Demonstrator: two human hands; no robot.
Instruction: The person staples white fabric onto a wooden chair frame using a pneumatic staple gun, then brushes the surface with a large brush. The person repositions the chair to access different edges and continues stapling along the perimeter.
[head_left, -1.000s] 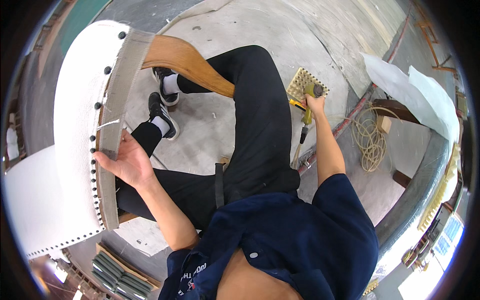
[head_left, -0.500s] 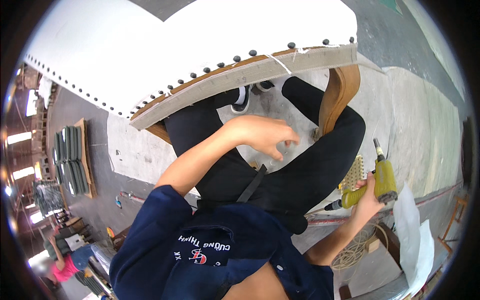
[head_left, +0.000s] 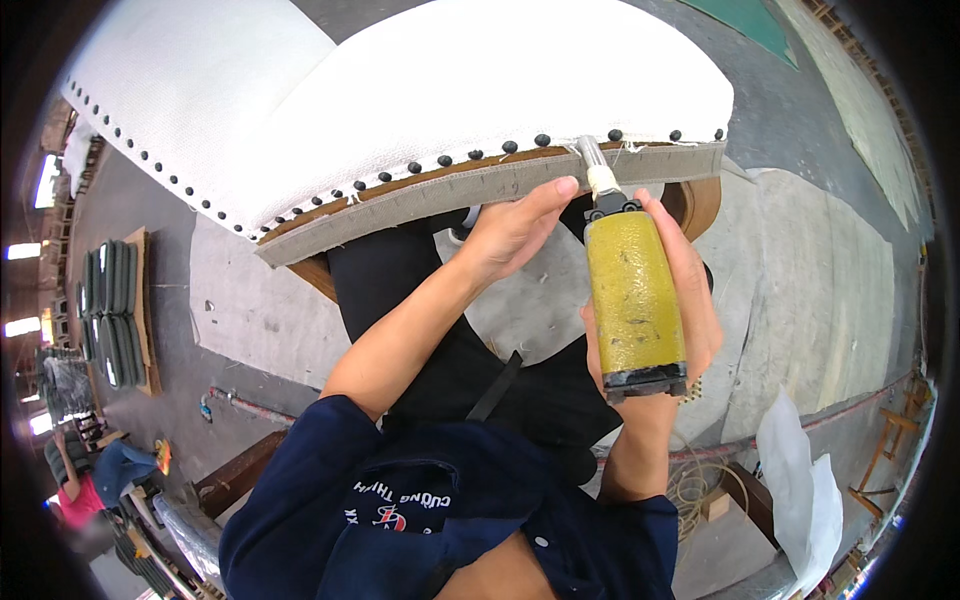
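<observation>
My right hand is wrapped around a yellow nail gun, whose metal nose rests at the edge of a white upholstered chair. A row of dark round-headed nails runs along this edge, above a grey fabric strip. The nose stands in a gap between two nail heads. My left hand is at the strip, just left of the nose. Its thumb lies against the strip's lower border, and the other fingers are mostly hidden beneath it.
A curved wooden chair leg shows at the right. Coiled hose and a wood block lie lower right, by a white sheet. Stacked dark cushions stand at left. Another person is at the lower left.
The nail gun has come from low on the right up to the chair edge in my right hand. My left hand has moved from above my lap up to the grey strip.
</observation>
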